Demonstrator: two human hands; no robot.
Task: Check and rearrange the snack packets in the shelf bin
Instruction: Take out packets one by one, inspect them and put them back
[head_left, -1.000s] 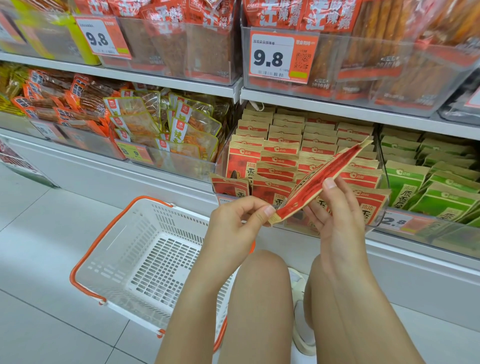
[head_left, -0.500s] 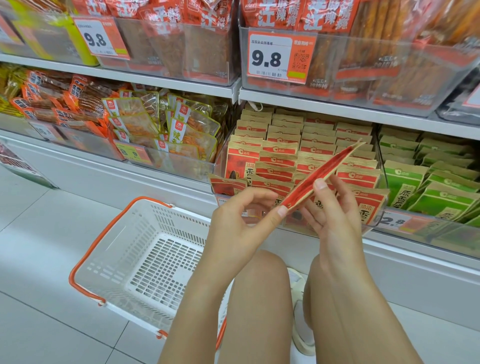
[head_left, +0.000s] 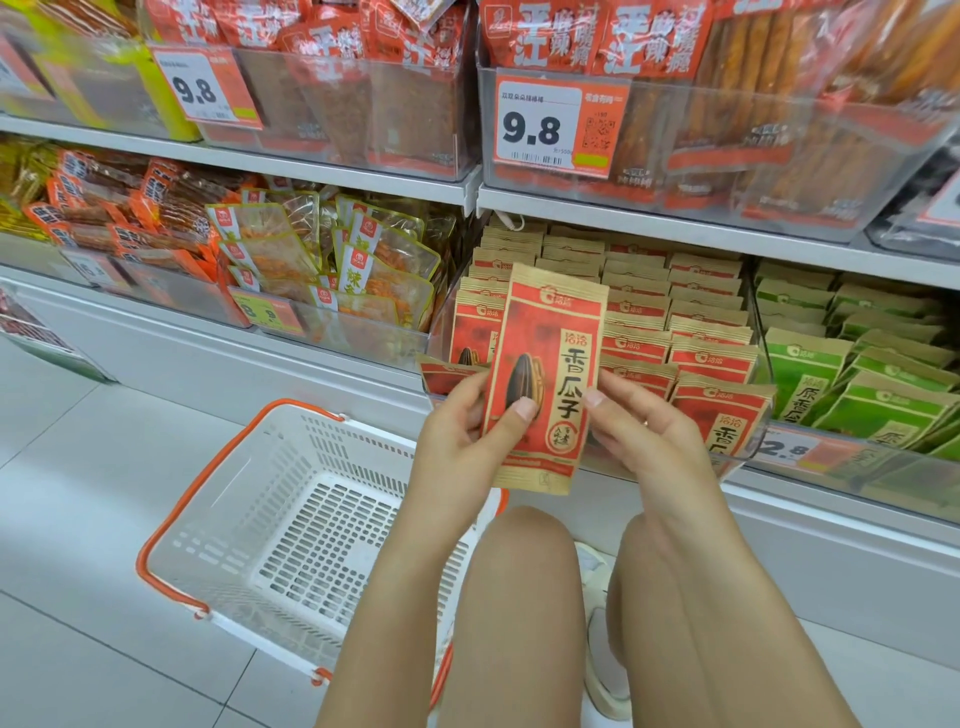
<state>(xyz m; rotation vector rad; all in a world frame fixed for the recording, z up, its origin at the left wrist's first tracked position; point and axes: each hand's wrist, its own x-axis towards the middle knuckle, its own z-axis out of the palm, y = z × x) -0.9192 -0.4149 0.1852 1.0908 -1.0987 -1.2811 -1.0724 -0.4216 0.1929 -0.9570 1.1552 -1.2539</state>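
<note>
Red and tan seed packet (head_left: 548, 379): upright, front facing the camera, printed with a sunflower seed and the large characters 香瓜子 under the brand mark 洽洽. Held in front of the clear shelf bin (head_left: 748, 441), which carries rows of matching red packets (head_left: 675, 332).
Left hand (head_left: 467, 431): grips the packet's left edge, thumb across the printed seed.
Right hand (head_left: 641, 431): fingers curled at the packet's right edge, thumb tip touching it.
Green packets (head_left: 857, 374): next bin to the right, same brand mark; price tag (head_left: 787, 448) below reads "2.8".
Upper shelf price tags (head_left: 540, 124): "9.8".
White basket (head_left: 291, 525) with orange handles: on the floor, lower left.
</note>
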